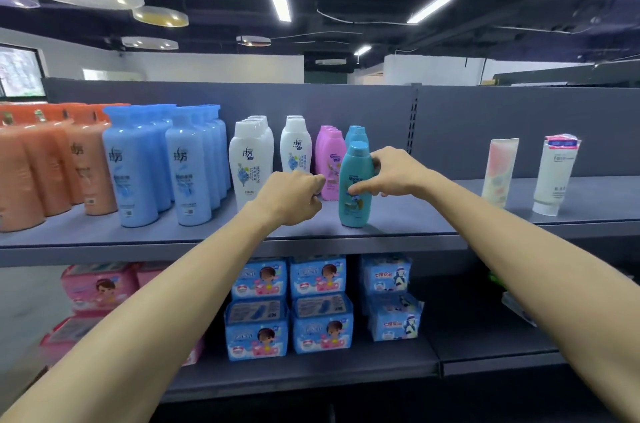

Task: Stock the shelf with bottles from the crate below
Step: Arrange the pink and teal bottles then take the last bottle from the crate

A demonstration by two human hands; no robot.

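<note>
The right hand pinches an upright teal bottle near the shelf edge; the left hand, curled, holds nothing.

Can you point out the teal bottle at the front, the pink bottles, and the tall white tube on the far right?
Teal bottle (355,195): head view, middle of its label.
Pink bottles (329,159): head view, front bottle's upper body.
White tube (552,176): head view, middle of its body.

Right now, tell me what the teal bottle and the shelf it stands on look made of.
Teal bottle: looks like opaque moulded plastic, smooth with a soft sheen, printed label, matching cap. Shelf: probably painted sheet metal, matte grey, thin folded front edge, slotted upright behind. Right hand holds the bottle.
</note>
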